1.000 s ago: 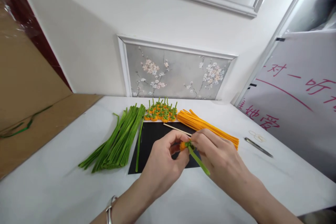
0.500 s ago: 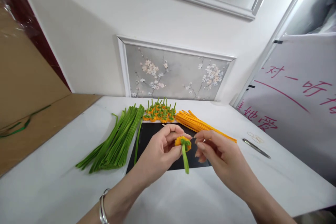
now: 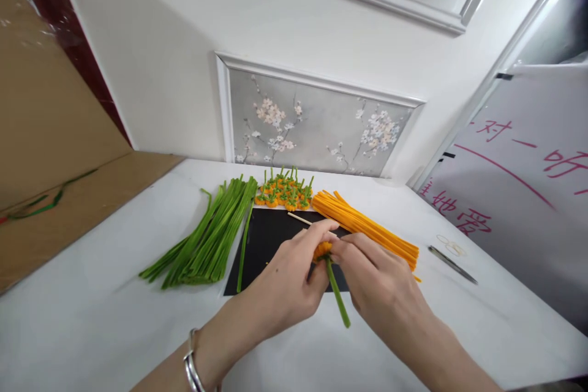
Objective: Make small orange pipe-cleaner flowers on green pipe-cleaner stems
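My left hand [image 3: 294, 272] pinches a small pumpkin-like pipe-cleaner piece [image 3: 323, 250], with ribbed orange loops and a green stem [image 3: 339, 297] pointing down toward me. Against its right side, my right hand [image 3: 383, 275] is closed with thumb and fingers at the base of the stem. The fingertips of both hands meet there and hide part of the piece. Under the hands lies a black mat [image 3: 266, 239], with a thin pale stick [image 3: 299, 218] on it, partly covered by my fingers.
Green pipe cleaners [image 3: 214, 239] lie bundled at left; one single green strip [image 3: 245, 251] rests on the mat's left edge. Orange pipe cleaners [image 3: 372, 226] lie at right. Several finished-looking orange pieces [image 3: 285, 190] stand behind the mat. Tweezers [image 3: 452, 264] and thin rubber bands [image 3: 451, 245] are far right.
My right hand has moved left from beside the piece and now grips it. The stem has swung to point lower right, and the view has shifted slightly.
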The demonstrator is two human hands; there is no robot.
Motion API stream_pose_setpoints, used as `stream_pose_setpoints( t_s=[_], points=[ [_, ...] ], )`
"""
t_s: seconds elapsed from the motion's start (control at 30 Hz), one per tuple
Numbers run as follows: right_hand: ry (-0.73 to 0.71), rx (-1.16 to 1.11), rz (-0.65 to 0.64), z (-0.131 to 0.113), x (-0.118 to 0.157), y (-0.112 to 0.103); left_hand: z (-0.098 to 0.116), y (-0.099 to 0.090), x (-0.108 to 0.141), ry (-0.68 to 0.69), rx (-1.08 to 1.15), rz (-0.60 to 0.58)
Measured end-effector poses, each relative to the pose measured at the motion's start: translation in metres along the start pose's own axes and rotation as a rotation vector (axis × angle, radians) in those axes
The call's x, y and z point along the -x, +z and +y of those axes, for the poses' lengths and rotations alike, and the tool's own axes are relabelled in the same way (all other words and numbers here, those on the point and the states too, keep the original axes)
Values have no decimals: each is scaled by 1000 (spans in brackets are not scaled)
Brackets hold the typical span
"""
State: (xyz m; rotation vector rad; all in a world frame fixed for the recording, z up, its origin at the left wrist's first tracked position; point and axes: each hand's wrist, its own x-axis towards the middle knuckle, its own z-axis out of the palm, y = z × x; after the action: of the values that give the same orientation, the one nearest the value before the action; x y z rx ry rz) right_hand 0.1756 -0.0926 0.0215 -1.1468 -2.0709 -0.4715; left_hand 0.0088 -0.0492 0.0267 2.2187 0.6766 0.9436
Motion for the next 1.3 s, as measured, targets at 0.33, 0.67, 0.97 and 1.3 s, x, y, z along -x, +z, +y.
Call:
stream_pose_setpoints(
  t_s=[0.33, 0.67, 0.97, 1.3],
  points=[
    [-191, 105, 4, 3, 6, 5, 3, -1, 2, -89, 40, -94],
    [353, -458, -47, 11, 5, -9, 6, -6, 0, -106, 174, -52],
    [554, -728, -30, 3, 9, 1, 1, 2, -5, -153, 533, 29],
    [309, -393, 1, 5, 7, -18, -5, 7, -2, -102, 333, 82]
  ],
)
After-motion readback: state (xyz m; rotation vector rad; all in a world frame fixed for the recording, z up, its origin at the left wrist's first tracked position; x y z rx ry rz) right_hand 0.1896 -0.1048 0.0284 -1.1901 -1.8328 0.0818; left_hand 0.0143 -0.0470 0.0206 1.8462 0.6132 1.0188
